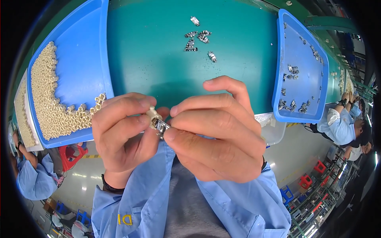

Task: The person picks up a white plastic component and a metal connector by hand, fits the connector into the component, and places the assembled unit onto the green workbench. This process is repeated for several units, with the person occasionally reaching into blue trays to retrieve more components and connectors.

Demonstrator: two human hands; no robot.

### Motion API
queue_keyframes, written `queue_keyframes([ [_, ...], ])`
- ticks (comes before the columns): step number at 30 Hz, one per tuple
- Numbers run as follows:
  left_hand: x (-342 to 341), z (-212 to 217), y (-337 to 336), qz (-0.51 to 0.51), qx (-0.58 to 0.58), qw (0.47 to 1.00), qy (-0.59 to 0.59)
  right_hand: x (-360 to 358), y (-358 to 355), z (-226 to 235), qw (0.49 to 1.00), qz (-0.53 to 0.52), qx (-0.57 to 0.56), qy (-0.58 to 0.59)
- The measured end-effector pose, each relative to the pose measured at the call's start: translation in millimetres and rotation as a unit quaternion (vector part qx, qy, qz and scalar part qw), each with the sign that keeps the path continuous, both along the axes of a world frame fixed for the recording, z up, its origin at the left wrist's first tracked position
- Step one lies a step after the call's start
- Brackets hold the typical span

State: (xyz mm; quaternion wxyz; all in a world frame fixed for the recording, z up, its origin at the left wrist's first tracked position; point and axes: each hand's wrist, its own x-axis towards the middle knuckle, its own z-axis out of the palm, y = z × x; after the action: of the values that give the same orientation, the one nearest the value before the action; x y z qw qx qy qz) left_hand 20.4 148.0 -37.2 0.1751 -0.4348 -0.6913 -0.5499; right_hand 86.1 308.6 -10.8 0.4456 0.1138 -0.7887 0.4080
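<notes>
Close in front of my chest, both hands meet over one small assembly. Between the fingertips of my left hand (125, 127) is a small cream plastic part (151, 112), held by its upper end. A shiny silver metal fitting (160, 126) sits against the lower side of that part, tilted down to the right. My right hand (218, 131) has its fingers bent together, with the fingertips on the metal fitting's right end; its index finger is raised apart from the others. Where the two parts join is partly hidden by fingers.
Several loose metal fittings (197, 36) lie on the green table (158, 75). At left, a blue tray (83, 43) holds many cream parts (49, 99). A second blue tray (301, 93) at right holds scattered metal fittings, with a clear plastic container (274, 133) beside it. Other people sit at both sides.
</notes>
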Motion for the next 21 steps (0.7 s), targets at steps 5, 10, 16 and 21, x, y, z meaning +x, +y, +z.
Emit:
queue_keyframes([
  [5, 1, 1, 0, 0.004, -0.008, 1.0, 0.003, 2, 2, 2, 1.0, -0.001, 0.015, -0.005],
  [10, 3, 2, 4, 0.019, -0.015, 1.0, 0.012, 3, 1, 2, 0.999, -0.022, 0.034, 0.0],
  [16, 2, 8, 2, -0.001, -0.039, 0.999, 0.027, 3, 3, 2, 0.998, -0.032, 0.048, -0.015],
  [21, 4, -11, 5, -0.007, -0.016, 1.0, -0.016, 7, 4, 5, 0.993, -0.012, 0.01, -0.116],
])
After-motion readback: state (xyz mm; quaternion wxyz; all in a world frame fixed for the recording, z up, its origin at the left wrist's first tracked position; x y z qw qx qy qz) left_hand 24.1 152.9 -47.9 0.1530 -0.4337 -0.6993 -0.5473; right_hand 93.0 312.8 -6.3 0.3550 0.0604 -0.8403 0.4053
